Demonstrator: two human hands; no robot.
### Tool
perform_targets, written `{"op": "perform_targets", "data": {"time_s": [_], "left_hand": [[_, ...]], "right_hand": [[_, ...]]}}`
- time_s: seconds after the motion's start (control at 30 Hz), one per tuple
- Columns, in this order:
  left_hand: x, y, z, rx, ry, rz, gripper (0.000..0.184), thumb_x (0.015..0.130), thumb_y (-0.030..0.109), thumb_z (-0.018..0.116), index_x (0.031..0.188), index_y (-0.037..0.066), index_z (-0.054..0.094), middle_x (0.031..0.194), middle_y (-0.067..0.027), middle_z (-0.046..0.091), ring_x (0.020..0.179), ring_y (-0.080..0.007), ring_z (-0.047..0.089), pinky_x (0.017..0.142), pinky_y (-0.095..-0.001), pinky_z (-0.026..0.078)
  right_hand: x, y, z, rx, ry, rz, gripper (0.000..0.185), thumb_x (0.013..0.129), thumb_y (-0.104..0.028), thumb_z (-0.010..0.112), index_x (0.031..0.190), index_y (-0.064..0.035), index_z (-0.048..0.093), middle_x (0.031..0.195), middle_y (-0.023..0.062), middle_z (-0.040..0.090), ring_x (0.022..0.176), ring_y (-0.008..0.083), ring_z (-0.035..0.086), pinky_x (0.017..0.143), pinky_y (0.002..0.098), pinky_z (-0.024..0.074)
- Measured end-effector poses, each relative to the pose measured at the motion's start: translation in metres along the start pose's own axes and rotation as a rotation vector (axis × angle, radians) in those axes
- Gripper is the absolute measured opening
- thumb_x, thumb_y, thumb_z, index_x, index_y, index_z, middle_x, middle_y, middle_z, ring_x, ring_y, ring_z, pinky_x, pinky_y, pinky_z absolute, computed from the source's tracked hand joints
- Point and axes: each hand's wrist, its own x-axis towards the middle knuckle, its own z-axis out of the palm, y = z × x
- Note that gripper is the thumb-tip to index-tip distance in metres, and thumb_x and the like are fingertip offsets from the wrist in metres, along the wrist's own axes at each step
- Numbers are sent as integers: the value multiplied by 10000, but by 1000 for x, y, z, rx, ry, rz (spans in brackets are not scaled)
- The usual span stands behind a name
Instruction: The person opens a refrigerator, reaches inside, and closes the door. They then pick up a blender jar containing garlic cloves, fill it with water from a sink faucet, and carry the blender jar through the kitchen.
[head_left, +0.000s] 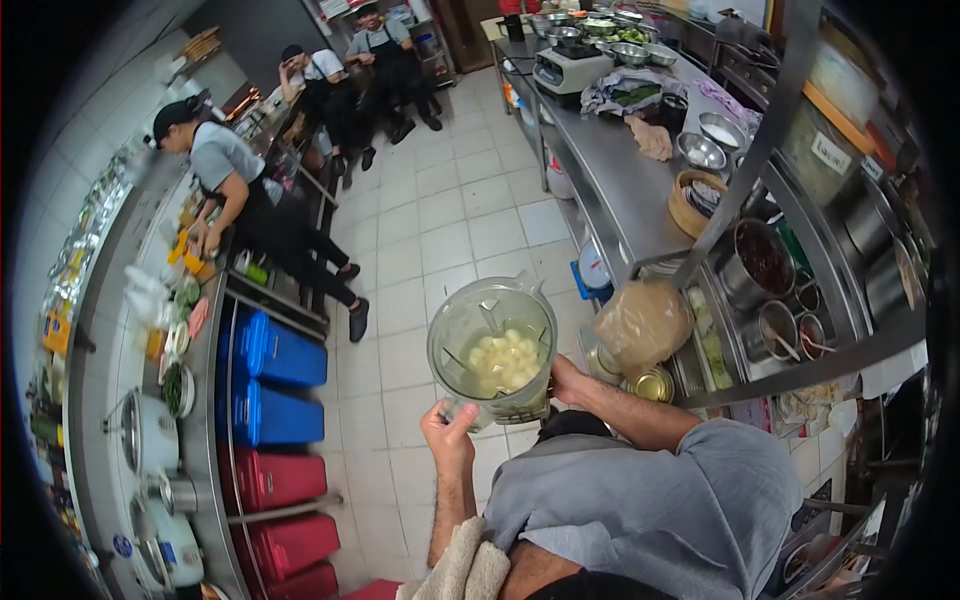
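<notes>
A clear blender jug (pixel 492 345) with pale, peeled pieces (pixel 505 360) in liquid is held in front of my body, its open top facing up. My left hand (pixel 450 430) is closed on the jug's handle at the near left side. At the jug's right side, my right hand (pixel 568 380) supports it, with its fingers partly hidden behind the jug. A beige towel (pixel 465 570) hangs near my left forearm.
A co-worker (pixel 235 185) works at the left counter (pixel 205 400), above blue bins (pixel 285 350) and red bins (pixel 290 475). Two people (pixel 350 80) sit farther back. To the right, a steel table (pixel 625 165) holds bowls; a plastic bag (pixel 643 322) hangs near my right arm.
</notes>
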Motion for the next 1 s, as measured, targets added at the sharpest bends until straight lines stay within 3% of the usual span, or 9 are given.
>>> {"op": "perform_targets", "data": {"time_s": [0.07, 0.23, 0.4, 0.57, 0.7, 0.83, 0.9, 0.93, 1.0], "left_hand": [[52, 8, 18, 0, 5, 33, 148, 669, 77, 669, 729, -13, 568, 646, -46, 559, 558, -103, 473, 537, -229, 356], [169, 18, 42, -51, -118, 37, 138, 666, 56, 670, 724, -18, 568, 656, -37, 561, 576, -93, 469, 556, -228, 361], [291, 15, 59, -43, -232, 38, 153, 653, 67, 690, 682, -7, 560, 643, -17, 554, 571, -74, 458, 548, -223, 353], [409, 5, 85, -53, -391, -80, 149, 665, 61, 689, 677, -6, 556, 633, -22, 550, 561, -76, 463, 527, -210, 347], [506, 11, 118, -123, -562, -158, 125, 684, 37, 669, 684, -10, 553, 634, -37, 557, 553, -74, 468, 525, -205, 358], [592, 15, 170, -177, -672, -173, 111, 679, 16, 655, 688, -15, 549, 633, -49, 559, 525, -84, 458, 504, -211, 348], [634, 14, 200, -203, -715, -168, 111, 679, 24, 653, 688, -13, 549, 625, -52, 556, 517, -87, 450, 497, -213, 338], [651, 17, 219, -226, -723, -158, 112, 683, 33, 652, 690, -12, 550, 627, -53, 557, 519, -88, 449, 497, -210, 336], [685, 19, 256, -255, -744, -123, 117, 695, 57, 647, 696, -9, 551, 632, -57, 558, 530, -96, 456, 498, -207, 331]], "right_hand": [[20, -41, 5, -16, 30, -37, 383, 805, -384, 479, 1033, -82, 534, 936, 82, 514, 835, 170, 457, 671, 304, 349], [57, -138, 26, -17, 46, -210, 434, 821, -421, 471, 1090, -84, 519, 925, 58, 529, 857, 169, 476, 804, 339, 367], [122, -203, 30, -19, 62, -285, 461, 841, -445, 425, 1128, -92, 498, 982, 61, 537, 864, 154, 503, 780, 319, 393], [189, -257, 29, 133, 149, -392, 406, 892, -376, 348, 1148, -85, 467, 980, 81, 536, 825, 165, 523, 721, 314, 434], [211, -322, 43, 201, 235, -492, 403, 901, -369, 329, 1165, -90, 451, 1019, 70, 525, 834, 161, 522, 748, 321, 429], [238, -381, 33, 203, 256, -693, 394, 897, -373, 355, 1170, -103, 447, 1052, 50, 506, 840, 145, 515, 751, 310, 419], [245, -414, 27, 196, 395, -804, 384, 893, -380, 379, 1182, -134, 437, 1076, 35, 484, 864, 136, 501, 755, 307, 409], [248, -427, 19, 207, 342, -852, 410, 876, -398, 420, 1207, -156, 414, 1104, 44, 461, 904, 143, 485, 755, 312, 404], [266, -456, -6, 189, 450, -848, 466, 848, -423, 462, 1226, -158, 394, 1120, 44, 452, 910, 152, 485, 757, 315, 403]]}}
